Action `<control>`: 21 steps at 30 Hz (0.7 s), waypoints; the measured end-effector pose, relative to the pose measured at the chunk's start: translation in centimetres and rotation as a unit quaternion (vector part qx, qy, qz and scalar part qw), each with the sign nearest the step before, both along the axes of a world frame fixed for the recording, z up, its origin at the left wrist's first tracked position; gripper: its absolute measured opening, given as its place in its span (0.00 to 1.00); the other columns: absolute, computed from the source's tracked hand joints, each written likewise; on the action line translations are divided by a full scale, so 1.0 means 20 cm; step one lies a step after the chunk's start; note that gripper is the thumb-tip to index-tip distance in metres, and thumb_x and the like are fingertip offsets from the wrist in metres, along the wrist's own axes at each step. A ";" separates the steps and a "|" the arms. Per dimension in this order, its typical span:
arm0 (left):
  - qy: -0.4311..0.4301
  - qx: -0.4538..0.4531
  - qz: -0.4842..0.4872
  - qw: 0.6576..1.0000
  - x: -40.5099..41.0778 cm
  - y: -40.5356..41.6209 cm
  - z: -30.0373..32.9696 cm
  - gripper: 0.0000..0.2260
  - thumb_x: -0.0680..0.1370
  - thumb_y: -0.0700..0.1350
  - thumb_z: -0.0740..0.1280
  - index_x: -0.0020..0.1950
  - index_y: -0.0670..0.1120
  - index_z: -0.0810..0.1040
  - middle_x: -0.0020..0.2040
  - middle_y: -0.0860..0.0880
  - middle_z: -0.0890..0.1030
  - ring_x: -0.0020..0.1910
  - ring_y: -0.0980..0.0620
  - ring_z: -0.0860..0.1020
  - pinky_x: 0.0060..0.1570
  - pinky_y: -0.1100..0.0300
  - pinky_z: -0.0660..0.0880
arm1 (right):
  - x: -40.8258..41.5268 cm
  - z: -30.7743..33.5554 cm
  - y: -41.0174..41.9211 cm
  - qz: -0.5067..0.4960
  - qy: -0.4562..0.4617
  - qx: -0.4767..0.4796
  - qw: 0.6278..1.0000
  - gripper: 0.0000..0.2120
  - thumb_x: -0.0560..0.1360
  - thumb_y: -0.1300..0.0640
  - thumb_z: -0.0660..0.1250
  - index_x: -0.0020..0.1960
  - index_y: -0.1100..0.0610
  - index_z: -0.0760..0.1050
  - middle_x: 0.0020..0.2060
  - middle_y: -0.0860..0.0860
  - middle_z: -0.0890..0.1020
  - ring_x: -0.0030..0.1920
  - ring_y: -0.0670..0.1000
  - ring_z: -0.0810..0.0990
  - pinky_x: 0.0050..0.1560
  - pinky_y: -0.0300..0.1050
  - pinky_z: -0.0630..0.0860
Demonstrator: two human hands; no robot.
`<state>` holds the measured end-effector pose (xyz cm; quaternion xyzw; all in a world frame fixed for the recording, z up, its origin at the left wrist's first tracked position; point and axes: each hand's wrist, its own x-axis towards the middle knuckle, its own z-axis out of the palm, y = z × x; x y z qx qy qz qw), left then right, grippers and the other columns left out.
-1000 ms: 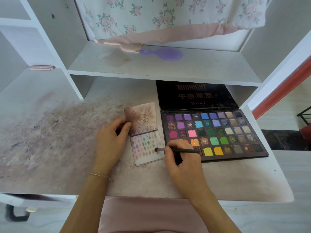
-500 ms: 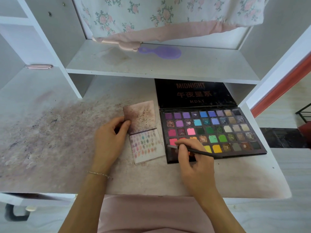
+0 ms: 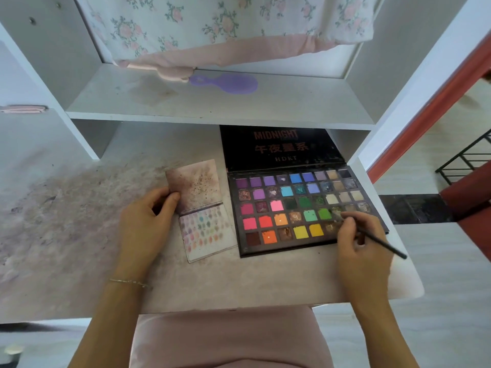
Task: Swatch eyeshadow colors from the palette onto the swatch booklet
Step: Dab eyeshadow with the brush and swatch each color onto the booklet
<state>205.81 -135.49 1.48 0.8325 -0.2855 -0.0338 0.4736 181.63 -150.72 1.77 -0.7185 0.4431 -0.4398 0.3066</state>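
An open black eyeshadow palette (image 3: 289, 208) with several rows of coloured pans lies on the desk, its lid up behind. The swatch booklet (image 3: 206, 227) lies open to its left, its lower page covered with small pastel swatches. My left hand (image 3: 144, 227) holds the booklet's upper page at its left edge between thumb and fingers. My right hand (image 3: 358, 248) grips a thin black brush (image 3: 382, 244). The brush tip rests on an olive shimmer pan in the palette's right part, beside the green pans.
The stained desk top (image 3: 79, 221) ends at a front edge above my pink lap. A shelf (image 3: 212, 104) above holds a purple hairbrush (image 3: 228, 83). A floral cloth (image 3: 225, 30) hangs behind it. The desk's right edge drops to the floor by a black rail (image 3: 467, 158).
My right hand has carried the brush from the booklet's swatch page across the palette to a pan on the right side. The left hand has stayed on the booklet.
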 end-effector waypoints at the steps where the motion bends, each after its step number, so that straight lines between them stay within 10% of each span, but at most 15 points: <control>1: 0.000 0.002 -0.001 1.000 0.00 0.00 0.00 0.08 0.76 0.43 0.64 0.51 0.46 0.81 0.42 0.51 0.81 0.42 0.53 0.77 0.45 0.58 0.71 | -0.02 0.00 -0.02 -0.035 -0.003 -0.002 0.999 0.04 0.74 0.55 0.57 0.45 0.51 0.71 0.40 0.50 0.77 0.41 0.45 0.76 0.37 0.28 0.72; 21: -0.012 -0.005 -0.011 1.000 0.01 0.00 -0.02 0.07 0.77 0.42 0.64 0.52 0.45 0.80 0.43 0.51 0.80 0.44 0.50 0.78 0.48 0.52 0.74 | -0.08 0.00 -0.08 -0.151 0.030 0.061 0.986 0.05 0.78 0.60 0.58 0.45 0.52 0.69 0.32 0.41 0.72 0.34 0.42 0.73 0.32 0.34 0.64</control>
